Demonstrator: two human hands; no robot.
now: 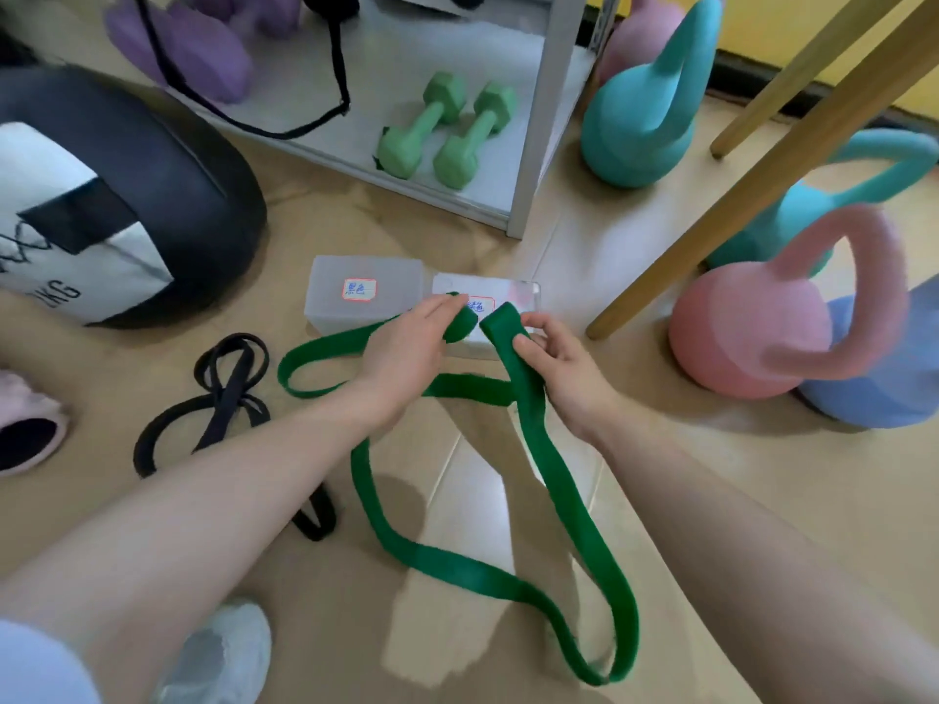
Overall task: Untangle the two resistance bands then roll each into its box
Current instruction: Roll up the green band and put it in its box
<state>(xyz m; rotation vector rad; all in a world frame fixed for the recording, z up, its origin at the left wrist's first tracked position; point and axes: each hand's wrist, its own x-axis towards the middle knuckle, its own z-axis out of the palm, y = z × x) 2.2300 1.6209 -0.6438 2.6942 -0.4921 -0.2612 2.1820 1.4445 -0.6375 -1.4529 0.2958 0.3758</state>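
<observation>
Green resistance band point(574, 505) is lifted between both hands, the rest trailing in loops toward 6 o'clock over the tan floor point(737, 500). Left hand point(406, 348) curls round one bunched end; right hand point(564, 368) pinches a folded end, thumb on top. Just beyond them at 12 o'clock lie two clear boxes point(363, 292), side by side, labelled. Black band point(223, 398) lies loose at 9 o'clock, apart from the green. Open floor stretches toward 5 o'clock; kettlebells point(747, 337) and a wooden leg point(762, 165) crowd 2 o'clock, a shelf frame point(528, 160) 12 o'clock.
</observation>
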